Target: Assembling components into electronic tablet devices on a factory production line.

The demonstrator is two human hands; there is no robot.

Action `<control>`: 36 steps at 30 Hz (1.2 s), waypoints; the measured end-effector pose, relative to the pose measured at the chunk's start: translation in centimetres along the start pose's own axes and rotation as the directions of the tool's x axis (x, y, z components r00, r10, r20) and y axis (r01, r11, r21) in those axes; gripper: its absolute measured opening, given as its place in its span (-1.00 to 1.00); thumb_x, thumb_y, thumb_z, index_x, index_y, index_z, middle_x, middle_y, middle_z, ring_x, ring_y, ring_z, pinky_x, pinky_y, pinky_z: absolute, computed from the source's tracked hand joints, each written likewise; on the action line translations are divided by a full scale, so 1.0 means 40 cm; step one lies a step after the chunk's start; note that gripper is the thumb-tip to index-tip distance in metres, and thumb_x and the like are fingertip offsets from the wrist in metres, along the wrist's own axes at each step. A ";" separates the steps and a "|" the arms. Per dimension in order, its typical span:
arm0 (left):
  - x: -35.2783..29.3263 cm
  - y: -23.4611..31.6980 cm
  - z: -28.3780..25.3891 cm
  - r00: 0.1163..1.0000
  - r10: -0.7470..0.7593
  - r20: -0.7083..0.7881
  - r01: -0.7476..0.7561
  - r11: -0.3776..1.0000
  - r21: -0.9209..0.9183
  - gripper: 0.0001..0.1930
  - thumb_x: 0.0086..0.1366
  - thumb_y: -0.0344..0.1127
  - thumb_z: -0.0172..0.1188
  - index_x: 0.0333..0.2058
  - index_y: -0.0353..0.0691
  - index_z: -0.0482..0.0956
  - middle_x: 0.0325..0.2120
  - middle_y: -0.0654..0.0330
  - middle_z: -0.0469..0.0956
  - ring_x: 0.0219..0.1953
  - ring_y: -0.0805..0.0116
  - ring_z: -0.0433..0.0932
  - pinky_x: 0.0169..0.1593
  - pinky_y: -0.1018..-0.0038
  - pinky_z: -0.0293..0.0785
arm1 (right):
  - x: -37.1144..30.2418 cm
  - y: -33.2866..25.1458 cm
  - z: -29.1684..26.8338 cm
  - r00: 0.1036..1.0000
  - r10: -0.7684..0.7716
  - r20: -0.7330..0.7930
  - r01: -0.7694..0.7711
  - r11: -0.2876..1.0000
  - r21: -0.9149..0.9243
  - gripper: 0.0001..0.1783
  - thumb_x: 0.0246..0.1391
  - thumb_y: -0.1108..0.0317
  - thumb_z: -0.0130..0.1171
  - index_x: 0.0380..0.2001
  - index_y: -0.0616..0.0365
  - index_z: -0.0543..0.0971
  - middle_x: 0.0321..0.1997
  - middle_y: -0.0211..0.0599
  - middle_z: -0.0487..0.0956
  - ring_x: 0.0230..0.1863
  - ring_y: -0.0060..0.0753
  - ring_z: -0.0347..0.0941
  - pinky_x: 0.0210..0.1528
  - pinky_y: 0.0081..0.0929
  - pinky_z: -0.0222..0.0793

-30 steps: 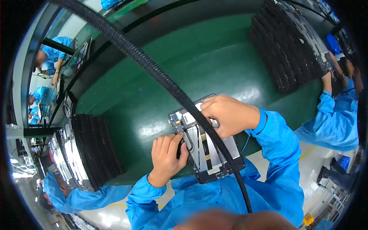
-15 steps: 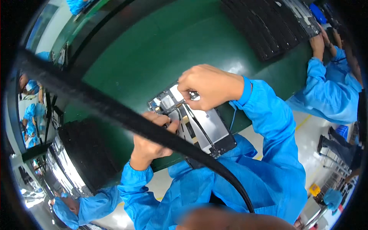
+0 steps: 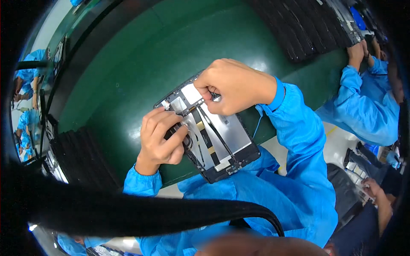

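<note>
Black cable [image 3: 171, 216] swung low, off tablet [image 3: 232, 134]; right hand [image 3: 237, 85] grips obscured object [image 3: 217, 97]; left hand [image 3: 160, 136] grasp unclear.

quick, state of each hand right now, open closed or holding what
Left hand: fingers curled over the left side of the opened tablet; whether it grips cannot be told.
Right hand: closed on a small shiny object, kind unclear.

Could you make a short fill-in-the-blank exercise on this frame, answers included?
1. The person's left hand is lower in the picture than their ____ hand.
2. Beyond the opened flat device, the tabletop is coloured ____.
3. The person's sleeves are coloured ____.
4. The large stack at the upper right is mostly ____ in colour.

Missing words: right; green; blue; black.
</note>
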State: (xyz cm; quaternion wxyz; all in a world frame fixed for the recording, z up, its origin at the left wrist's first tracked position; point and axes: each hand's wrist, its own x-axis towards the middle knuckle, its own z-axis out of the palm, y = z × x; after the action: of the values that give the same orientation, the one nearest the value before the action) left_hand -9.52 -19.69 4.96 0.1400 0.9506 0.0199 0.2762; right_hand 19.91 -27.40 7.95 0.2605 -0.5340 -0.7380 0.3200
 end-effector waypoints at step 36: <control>0.039 0.055 0.036 0.968 -0.112 0.224 0.100 0.993 0.063 -0.23 0.16 -0.20 0.25 0.41 -0.13 0.64 0.21 -0.07 0.53 0.19 -0.17 0.47 0.39 -0.13 0.37 | -0.039 0.029 0.003 0.994 0.105 -0.015 -0.105 0.994 0.004 -0.80 -0.10 0.35 0.43 -0.54 0.27 0.65 -0.62 -0.12 0.63 -0.58 -0.17 0.57 -0.46 -0.21 0.42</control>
State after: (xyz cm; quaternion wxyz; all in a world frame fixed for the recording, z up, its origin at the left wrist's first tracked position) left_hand -7.54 -21.98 5.22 0.1316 0.9768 0.0615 0.1571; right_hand 21.01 -28.66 6.93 0.2498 -0.5740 -0.7065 0.3301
